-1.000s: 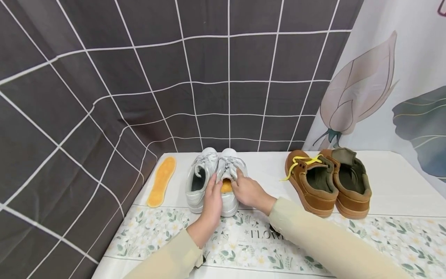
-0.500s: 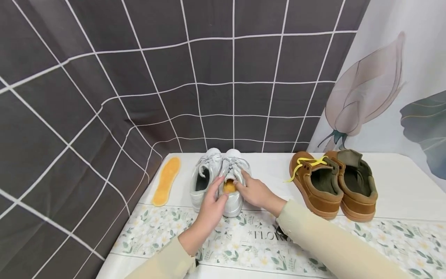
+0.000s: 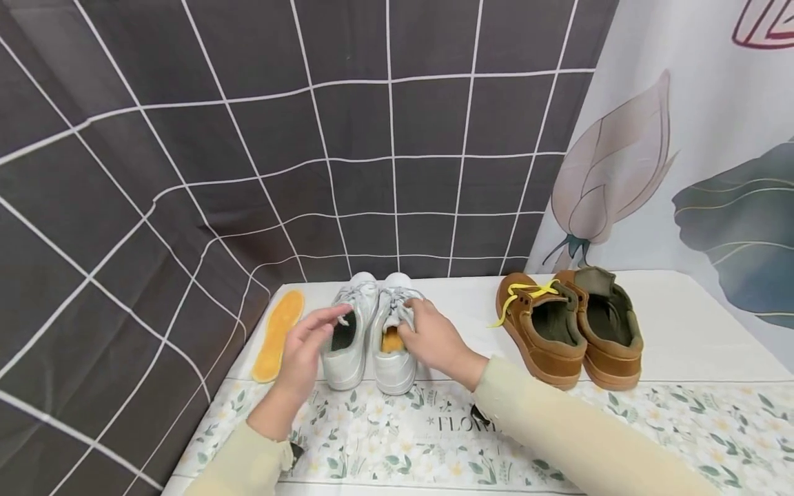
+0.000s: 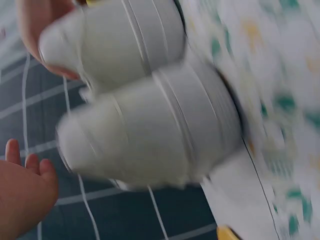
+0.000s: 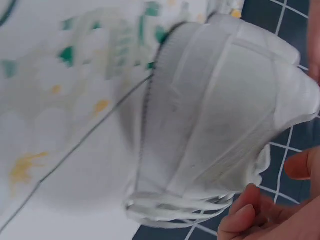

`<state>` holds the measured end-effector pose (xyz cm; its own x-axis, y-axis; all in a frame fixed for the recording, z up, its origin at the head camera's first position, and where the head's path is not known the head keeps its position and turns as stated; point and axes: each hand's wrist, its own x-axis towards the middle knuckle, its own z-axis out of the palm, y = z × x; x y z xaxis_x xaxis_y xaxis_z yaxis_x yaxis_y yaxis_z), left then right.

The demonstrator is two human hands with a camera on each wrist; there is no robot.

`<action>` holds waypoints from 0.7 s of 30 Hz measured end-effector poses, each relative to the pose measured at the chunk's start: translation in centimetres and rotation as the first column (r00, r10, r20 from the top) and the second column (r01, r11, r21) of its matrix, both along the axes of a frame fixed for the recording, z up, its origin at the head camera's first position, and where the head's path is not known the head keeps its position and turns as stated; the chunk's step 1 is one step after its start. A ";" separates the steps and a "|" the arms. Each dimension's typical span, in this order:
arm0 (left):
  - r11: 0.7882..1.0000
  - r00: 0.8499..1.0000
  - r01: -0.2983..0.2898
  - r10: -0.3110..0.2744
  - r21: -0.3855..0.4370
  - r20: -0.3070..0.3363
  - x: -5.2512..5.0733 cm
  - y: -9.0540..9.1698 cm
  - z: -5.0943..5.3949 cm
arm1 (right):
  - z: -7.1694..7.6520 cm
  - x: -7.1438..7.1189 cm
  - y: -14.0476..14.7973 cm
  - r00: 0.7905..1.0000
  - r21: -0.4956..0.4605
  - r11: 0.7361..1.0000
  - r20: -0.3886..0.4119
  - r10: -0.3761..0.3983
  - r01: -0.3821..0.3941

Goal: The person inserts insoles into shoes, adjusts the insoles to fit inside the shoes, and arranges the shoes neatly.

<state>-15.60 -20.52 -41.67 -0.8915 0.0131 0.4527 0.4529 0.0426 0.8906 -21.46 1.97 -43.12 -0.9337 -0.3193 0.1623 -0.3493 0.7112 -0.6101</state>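
Observation:
A pair of white lace-up sneakers stands side by side, toes toward the dark wall. In the right sneaker point(image 3: 395, 375) an orange insole point(image 3: 391, 342) shows through the opening. My right hand point(image 3: 437, 341) is at that sneaker's right side, by the laces and collar. In the right wrist view its fingers are bent near the collar, with the thumb apart from them. My left hand point(image 3: 300, 351) hovers by the left sneaker point(image 3: 344, 372), fingers loosely bent and holding nothing. The left sneaker's inside looks dark. A second orange insole point(image 3: 278, 337) lies flat to the left.
On the right stand two brown shoes point(image 3: 552, 355), one with a yellow lace point(image 3: 527, 293). A floral-printed cloth point(image 3: 366, 441) covers the front of the white surface. Dark gridded cloth point(image 3: 428, 179) hangs behind and to the left.
My left hand has let go of the right sneaker and moved left to beside the left sneaker. The right hand stays at the right sneaker. The head view has shifted slightly.

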 end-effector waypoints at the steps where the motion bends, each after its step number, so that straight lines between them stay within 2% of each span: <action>1: 0.999 0.999 -0.047 0.047 -0.001 0.023 -0.3 -0.6 0.0 | 0.2 0.2 -0.3 0.999 0.010 1.000 -0.033 0.025 -0.025; 2: 0.995 0.994 -0.096 0.096 0.004 0.059 -0.6 -1.2 -0.1 | 0.3 0.4 -0.6 0.996 0.027 0.998 -0.071 0.054 -0.052; 3: 0.988 0.982 -0.151 0.151 -0.003 0.110 -0.9 -1.8 -0.2 | 0.5 0.6 -1.0 0.989 0.049 0.995 -0.115 0.089 -0.084; 4: 0.981 0.967 -0.194 0.192 0.000 0.168 -1.1 -2.3 -0.4 | 0.7 0.8 -1.3 0.979 0.074 0.990 -0.159 0.127 -0.117; 6: 0.968 0.924 -0.252 0.238 0.009 0.300 -1.6 -3.1 -0.8 | 1.1 1.4 -2.1 0.951 0.128 0.975 -0.233 0.205 -0.179; 8: 0.966 0.878 -0.254 0.214 0.037 0.428 -2.1 -3.6 -1.4 | 1.8 2.0 -2.8 0.921 0.182 0.956 -0.275 0.276 -0.232; 10: 0.973 0.823 -0.225 0.164 0.047 0.543 -2.5 -4.0 -2.1 | 2.5 2.5 -3.5 0.897 0.243 0.929 -0.282 0.342 -0.278; 12: 0.980 0.768 -0.189 0.109 0.062 0.631 -2.8 -4.4 -2.8 | 3.1 3.0 -4.3 0.884 0.303 0.901 -0.258 0.391 -0.310; 15: 0.984 0.695 -0.160 0.060 0.072 0.716 -3.3 -4.8 -3.7 | 3.6 3.4 -5.4 0.879 0.376 0.865 -0.209 0.428 -0.332; 16: 0.984 0.676 -0.159 0.049 0.081 0.735 -3.5 -4.9 -4.0 | 3.7 3.4 -5.8 0.880 0.394 0.855 -0.190 0.436 -0.339; 18: 0.983 0.650 -0.156 0.031 0.094 0.760 -3.9 -5.0 -4.3 | 3.8 3.4 -6.4 0.881 0.427 0.834 -0.154 0.448 -0.350; 21: 0.983 0.629 -0.146 0.004 0.113 0.777 -4.5 -4.9 -4.6 | 3.7 3.1 -6.9 0.884 0.474 0.806 -0.111 0.455 -0.355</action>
<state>-20.10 -25.42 -46.22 -0.9086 -0.0740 -0.4111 -0.4011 -0.1205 0.9081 -18.33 -4.98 -39.40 -0.6623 -0.7433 0.0936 -0.7471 0.6459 -0.1572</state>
